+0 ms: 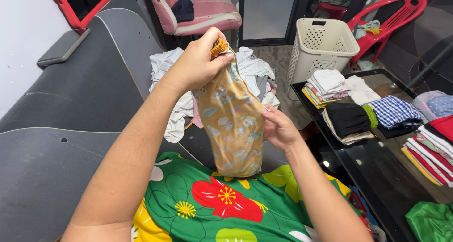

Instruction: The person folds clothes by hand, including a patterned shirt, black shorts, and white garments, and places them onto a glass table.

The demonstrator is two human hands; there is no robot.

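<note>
My left hand (196, 62) is raised and grips the top edge of a small orange garment (232, 124) printed with pale leaf shapes. The garment hangs down in front of me. My right hand (278, 128) pinches its right side about halfway down. Below both hands lies a green cloth with red and yellow flowers (207, 204) over my lap.
A heap of unfolded clothes (255, 72) lies on the grey sofa (71, 129) behind the garment. A dark glass table (377, 171) on the right carries stacks of folded clothes (349, 119). A white laundry basket (321, 46) and red plastic chairs (391, 20) stand beyond.
</note>
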